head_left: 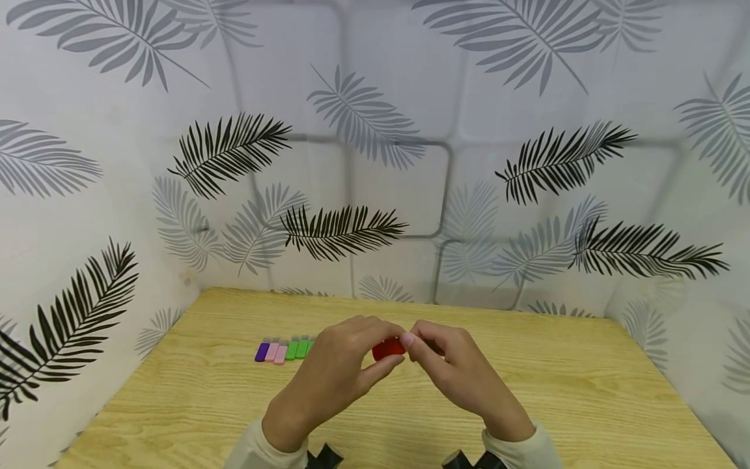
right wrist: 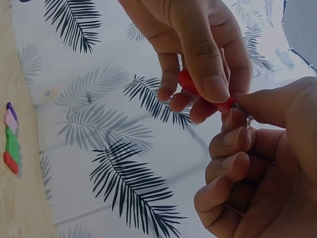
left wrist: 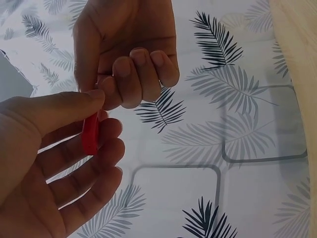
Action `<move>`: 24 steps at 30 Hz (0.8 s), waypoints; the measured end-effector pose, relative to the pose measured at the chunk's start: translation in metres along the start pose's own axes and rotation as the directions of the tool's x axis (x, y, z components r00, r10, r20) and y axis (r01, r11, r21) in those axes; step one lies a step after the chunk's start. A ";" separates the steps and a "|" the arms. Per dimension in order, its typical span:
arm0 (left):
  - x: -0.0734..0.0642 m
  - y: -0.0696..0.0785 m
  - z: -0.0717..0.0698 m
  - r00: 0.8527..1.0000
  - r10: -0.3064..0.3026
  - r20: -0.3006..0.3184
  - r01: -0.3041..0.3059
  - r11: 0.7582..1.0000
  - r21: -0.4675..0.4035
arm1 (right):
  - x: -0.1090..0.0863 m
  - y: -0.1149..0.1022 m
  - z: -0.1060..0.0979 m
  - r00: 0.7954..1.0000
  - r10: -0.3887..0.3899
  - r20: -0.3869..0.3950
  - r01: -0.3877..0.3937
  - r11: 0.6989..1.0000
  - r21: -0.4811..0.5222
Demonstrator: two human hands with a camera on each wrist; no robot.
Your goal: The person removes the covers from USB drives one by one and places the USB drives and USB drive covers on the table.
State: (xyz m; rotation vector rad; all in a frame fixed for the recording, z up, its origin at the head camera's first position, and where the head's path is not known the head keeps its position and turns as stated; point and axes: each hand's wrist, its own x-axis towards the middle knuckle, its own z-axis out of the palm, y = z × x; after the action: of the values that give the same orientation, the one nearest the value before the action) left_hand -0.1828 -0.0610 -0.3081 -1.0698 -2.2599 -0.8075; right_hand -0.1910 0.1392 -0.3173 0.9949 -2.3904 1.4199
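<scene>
Held up in front of me over the table is a red USB stick [head_left: 388,349]. My left hand [head_left: 336,365] grips its red body between thumb and fingers; in the left wrist view the other fingers curve loosely behind the red stick [left wrist: 90,135]. My right hand [head_left: 459,371] pinches the stick's end with thumb and forefinger, its remaining fingers curled in. At that end the right wrist view shows a small dark and clear part beside the red body [right wrist: 187,82], mostly hidden by the fingertips.
Left of my hands, a row of similar small sticks lies on the wooden table [head_left: 556,371]: a purple one [head_left: 262,352], two pink ones [head_left: 280,355] and green ones [head_left: 291,350]. The right wrist view adds a red one [right wrist: 11,162] at the row's end. Leaf-patterned sheeting [head_left: 387,182] encloses the table.
</scene>
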 end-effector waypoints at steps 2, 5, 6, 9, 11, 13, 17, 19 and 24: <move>0.000 0.001 0.000 1.000 -0.004 0.001 0.004 1.000 0.006 | 0.000 0.000 0.000 1.000 0.002 -0.002 -0.002 1.000 0.002; 0.000 0.001 0.000 1.000 -0.002 0.001 0.002 1.000 0.008 | 0.000 0.000 0.000 1.000 0.008 -0.002 -0.008 1.000 0.002; 0.000 0.001 -0.001 1.000 -0.001 0.002 0.001 1.000 0.009 | 0.000 0.000 0.000 1.000 0.010 -0.001 -0.010 1.000 0.000; 0.000 0.001 -0.001 1.000 0.001 0.005 -0.001 1.000 0.010 | 0.000 0.000 -0.001 1.000 0.017 -0.002 -0.017 1.000 -0.006; 0.000 0.002 -0.002 1.000 -0.002 0.008 0.002 1.000 0.010 | -0.001 -0.001 -0.002 1.000 0.017 -0.006 -0.017 1.000 -0.008; 0.000 0.002 -0.002 1.000 -0.005 0.011 0.005 1.000 0.009 | -0.001 -0.001 -0.003 1.000 0.013 -0.008 -0.013 1.000 -0.002; -0.001 0.003 -0.001 1.000 -0.006 0.007 0.006 1.000 0.005 | -0.002 -0.002 -0.003 1.000 0.008 0.002 -0.008 1.000 0.028; -0.001 0.003 -0.001 1.000 -0.001 -0.001 0.001 1.000 0.005 | -0.002 -0.002 -0.003 1.000 0.015 0.008 -0.015 0.999 0.038; 0.000 0.002 0.000 0.999 0.014 -0.030 -0.013 1.000 0.025 | -0.001 -0.001 -0.003 0.999 0.052 -0.010 -0.052 0.998 0.019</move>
State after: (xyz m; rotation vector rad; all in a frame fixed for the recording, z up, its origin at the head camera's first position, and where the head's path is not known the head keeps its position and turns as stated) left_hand -0.1807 -0.0600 -0.3077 -1.0531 -2.2296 -0.7833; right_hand -0.1899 0.1422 -0.3153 0.9332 -2.4168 1.4637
